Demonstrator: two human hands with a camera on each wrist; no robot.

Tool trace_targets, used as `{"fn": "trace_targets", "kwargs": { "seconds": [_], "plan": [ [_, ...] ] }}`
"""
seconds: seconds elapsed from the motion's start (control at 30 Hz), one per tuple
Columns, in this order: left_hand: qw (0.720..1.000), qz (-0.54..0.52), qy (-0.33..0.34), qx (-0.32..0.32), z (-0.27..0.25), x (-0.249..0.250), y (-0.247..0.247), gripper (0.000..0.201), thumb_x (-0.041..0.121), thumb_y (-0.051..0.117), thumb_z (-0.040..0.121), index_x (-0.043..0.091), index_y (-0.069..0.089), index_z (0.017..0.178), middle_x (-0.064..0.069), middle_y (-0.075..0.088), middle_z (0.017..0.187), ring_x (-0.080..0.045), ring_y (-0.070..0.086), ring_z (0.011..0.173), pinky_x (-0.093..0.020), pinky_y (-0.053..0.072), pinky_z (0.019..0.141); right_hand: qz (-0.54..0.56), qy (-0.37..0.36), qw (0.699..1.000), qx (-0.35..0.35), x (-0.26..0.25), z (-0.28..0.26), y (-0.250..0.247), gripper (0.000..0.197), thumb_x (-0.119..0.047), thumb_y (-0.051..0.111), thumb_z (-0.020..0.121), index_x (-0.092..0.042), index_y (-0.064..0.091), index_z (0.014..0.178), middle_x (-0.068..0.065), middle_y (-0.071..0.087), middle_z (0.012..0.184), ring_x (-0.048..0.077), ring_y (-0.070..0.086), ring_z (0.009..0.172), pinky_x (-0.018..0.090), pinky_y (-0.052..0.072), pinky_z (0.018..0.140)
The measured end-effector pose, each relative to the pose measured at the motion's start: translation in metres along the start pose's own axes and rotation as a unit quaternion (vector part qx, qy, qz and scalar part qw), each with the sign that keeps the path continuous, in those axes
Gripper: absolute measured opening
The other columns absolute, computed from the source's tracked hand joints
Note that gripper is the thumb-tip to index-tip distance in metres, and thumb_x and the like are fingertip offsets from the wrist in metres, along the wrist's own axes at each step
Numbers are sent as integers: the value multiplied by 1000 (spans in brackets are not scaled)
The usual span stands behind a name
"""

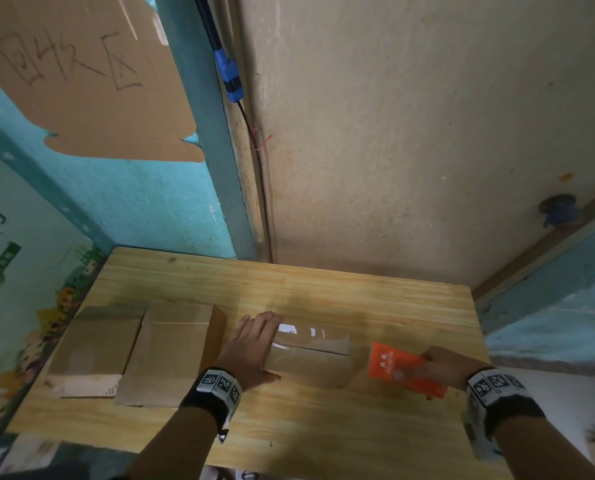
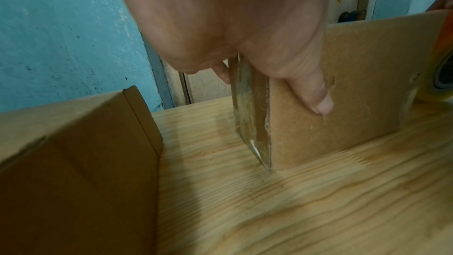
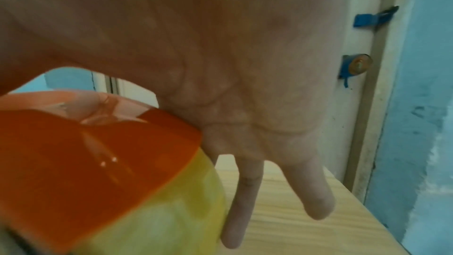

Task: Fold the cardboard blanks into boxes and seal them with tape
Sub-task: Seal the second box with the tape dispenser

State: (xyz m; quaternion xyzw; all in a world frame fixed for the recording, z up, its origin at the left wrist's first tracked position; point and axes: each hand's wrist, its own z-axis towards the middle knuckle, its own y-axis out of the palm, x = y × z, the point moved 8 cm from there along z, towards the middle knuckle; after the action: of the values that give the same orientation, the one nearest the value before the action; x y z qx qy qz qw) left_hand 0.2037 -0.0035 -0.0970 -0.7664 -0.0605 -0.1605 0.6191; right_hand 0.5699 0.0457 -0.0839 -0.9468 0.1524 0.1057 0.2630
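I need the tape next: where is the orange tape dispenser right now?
In the head view, the orange tape dispenser is at the right of the table, gripped by the right hand, just right of the taped box that the left hand presses.

Small packing workroom, wooden table [image 1: 324,427], folded cardboard boxes [image 1: 171,351], scuffed turquoise walls [image 1: 133,202]
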Motion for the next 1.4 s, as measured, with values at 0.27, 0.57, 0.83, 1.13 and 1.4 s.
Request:
{"fn": "trace_targets", "kwargs": {
  "seconds": [0.27,0.57,0.83,1.13,1.4],
  "plan": [
    [1000,-7,-1,-6,0,2,0,126,56,89,64,23,14,160,6,26,159,-18,20,153,-39,-4,125,16,-47,998,38,0,1,-13,91,-96,70,55,-18,78,103,1,81,93,17,79,79,41,64,88],
    [1000,0,-3,-10,-1,3,-2,124,55,88,67,24,12,160,7,24,160,-16,19,153,-37,-6,124,-24,-29,999,33,-12,6,-11,86,-89,71,62,-16,71,108,4,79,98,19,79,79,34,66,80],
    [1000,-1,1,-9,-1,2,-1,125,56,88,67,25,11,160,7,23,159,-16,19,152,-38,-5,125,27,-50,998,30,8,8,-18,101,-101,71,44,-14,81,95,2,82,84,20,80,75,34,66,76],
    [1000,-1,7,0,0,0,1,125,57,88,64,26,14,160,7,26,158,-16,22,151,-39,-5,123,65,-31,997,39,22,9,-24,105,-95,78,42,-9,78,102,5,82,87,23,80,76,38,66,73],
    [1000,-1,8,6,3,-1,6,126,57,89,62,24,16,159,6,28,159,-17,22,152,-41,-4,124,28,37,998,48,35,-5,-19,93,-88,77,59,-16,64,117,5,76,104,20,78,85,34,66,72]
  ]
}}
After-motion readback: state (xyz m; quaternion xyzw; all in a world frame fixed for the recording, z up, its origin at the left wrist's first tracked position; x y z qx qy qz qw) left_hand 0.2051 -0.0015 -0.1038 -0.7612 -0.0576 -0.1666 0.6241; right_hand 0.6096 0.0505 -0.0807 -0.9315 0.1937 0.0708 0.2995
